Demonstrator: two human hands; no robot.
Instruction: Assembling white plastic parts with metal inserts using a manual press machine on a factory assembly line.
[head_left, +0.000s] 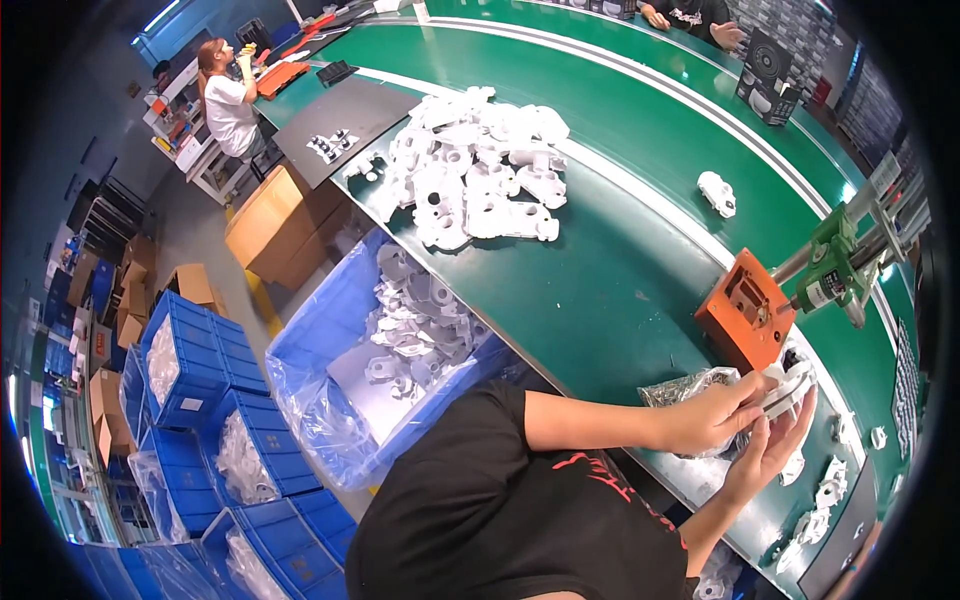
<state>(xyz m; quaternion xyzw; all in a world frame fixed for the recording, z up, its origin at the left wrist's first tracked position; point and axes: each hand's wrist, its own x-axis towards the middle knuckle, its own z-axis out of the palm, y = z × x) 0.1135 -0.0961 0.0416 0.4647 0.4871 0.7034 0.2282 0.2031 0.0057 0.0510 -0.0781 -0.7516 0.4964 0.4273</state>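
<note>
Both of my hands are at the right of the workbench, together at a white moulded plastic part [788, 388]. My left hand [712, 412] is closed, its fingertips pinching the near side of the part. From below and the right, my right hand [780, 448] wraps its fingers round the same part. The fingers hide some of it. Just beyond stands an orange fixture block [745, 312], beside a green press [832, 268] with a metal column. Under my left wrist lies a clear plastic bag [690, 388] of small pieces, too small to name.
A big pile of white plastic parts [475, 170] covers the bench's far left. One white part [716, 194] lies on the green belt [620, 100]. A lined blue bin [330, 350] of parts stands at the left. More white parts [815, 515] lie near right. Co-workers sit farther off.
</note>
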